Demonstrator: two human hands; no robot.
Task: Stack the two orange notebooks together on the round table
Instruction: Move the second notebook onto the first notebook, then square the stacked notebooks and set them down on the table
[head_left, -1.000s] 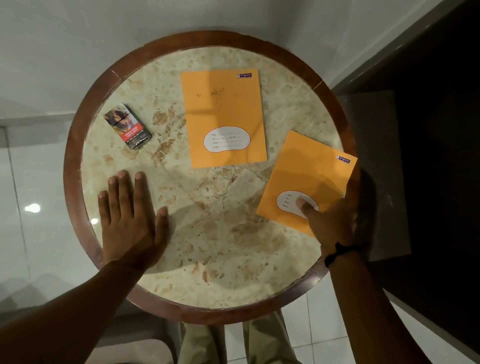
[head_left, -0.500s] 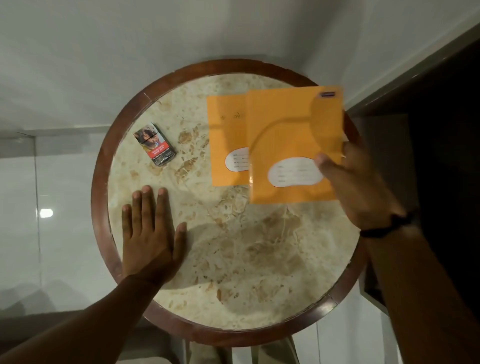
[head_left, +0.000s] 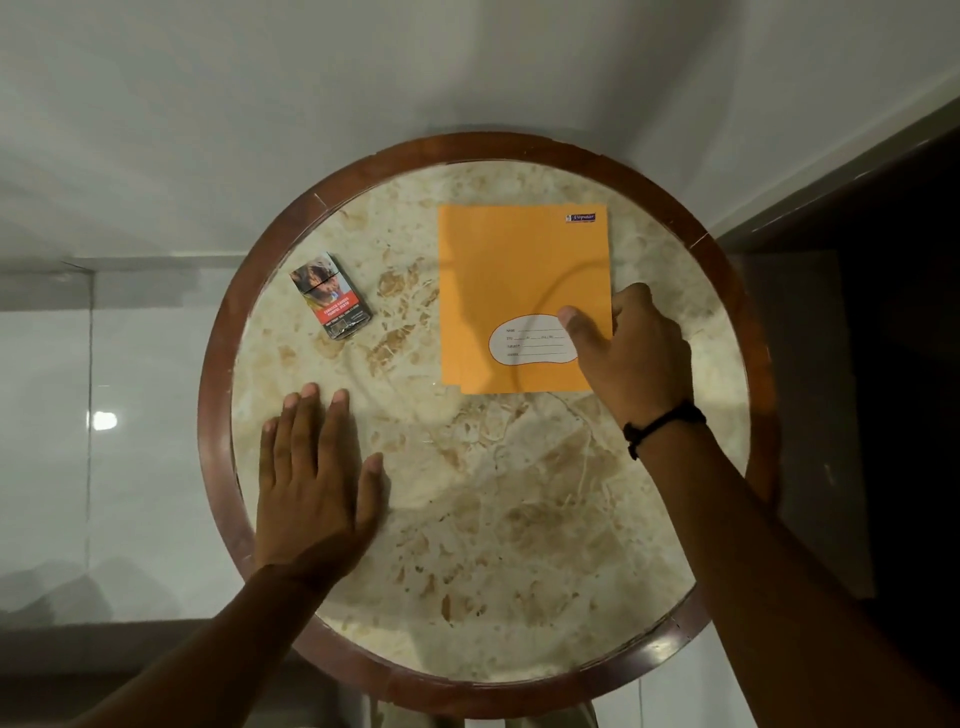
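This looks like a room in a home. A round table (head_left: 488, 519) with a marble top and dark wooden rim stands on glossy pale floor tiles (head_left: 47, 441), with a cigarette pack (head_left: 331, 296) lying on it.

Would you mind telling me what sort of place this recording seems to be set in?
Probably a room in a home, though that is a guess: a small round marble-topped table with a wooden rim stands in a corner on glossy tiled floor, with school-type orange notebooks and a cigarette pack on it.

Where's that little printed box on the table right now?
In the head view, the box lies flat on the table's far left part, left of the notebooks and just beyond the left hand.
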